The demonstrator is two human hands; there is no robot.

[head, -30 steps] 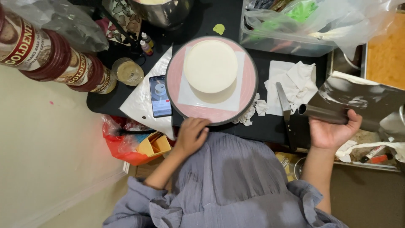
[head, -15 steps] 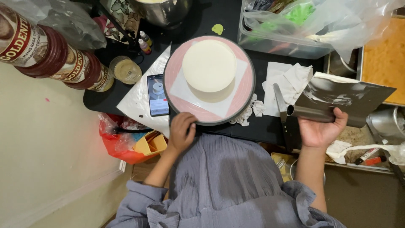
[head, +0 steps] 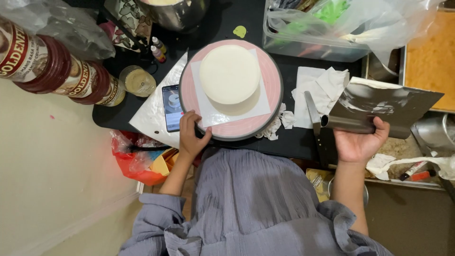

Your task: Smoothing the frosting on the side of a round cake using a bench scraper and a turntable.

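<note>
A round white frosted cake (head: pixel 229 74) sits on a white square sheet atop a pink turntable (head: pixel 270 95) on a black table. My left hand (head: pixel 191 136) rests on the turntable's near left rim, fingers curled over the edge. My right hand (head: pixel 359 142) holds a wide metal scraper (head: pixel 386 106) by its rolled handle, off to the right of the turntable, its blade smeared with white cream. A phone (head: pixel 172 107) lies just left of the turntable, beside my left hand.
A metal spatula (head: pixel 313 114) lies on crumpled white paper towels (head: pixel 320 90). Large labelled tins (head: pixel 57 71) stand at the left, with small colour bottles (head: pixel 159 50) and a jar (head: pixel 138 80). A clear plastic bin (head: pixel 313 33) stands behind; a red bag (head: pixel 137 163) hangs below.
My left hand has shifted left along the turntable's near rim. My right hand has kept the scraper to the right, with small changes in its tilt.
</note>
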